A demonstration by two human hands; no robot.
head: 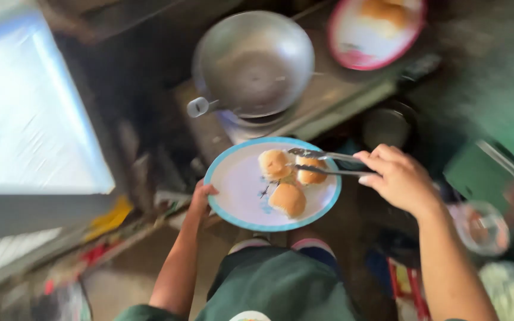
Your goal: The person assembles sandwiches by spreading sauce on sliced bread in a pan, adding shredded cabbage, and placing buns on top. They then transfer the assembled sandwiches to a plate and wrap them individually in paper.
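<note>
Dim cluttered kitchen, worn tabletop (328, 95) carrying grey metal wok (254, 62). Nearer than wok: blue-rimmed round plate (239, 184) with golden buns (287, 199), left hand (200, 199) pinching rim; right hand (400, 178) clamped round metal tongs (322, 163).

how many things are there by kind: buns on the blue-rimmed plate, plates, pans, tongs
golden buns on the blue-rimmed plate: 3
plates: 2, the blue-rimmed plate and a red-rimmed plate
metal pans: 1
metal tongs: 1
total: 7
</note>
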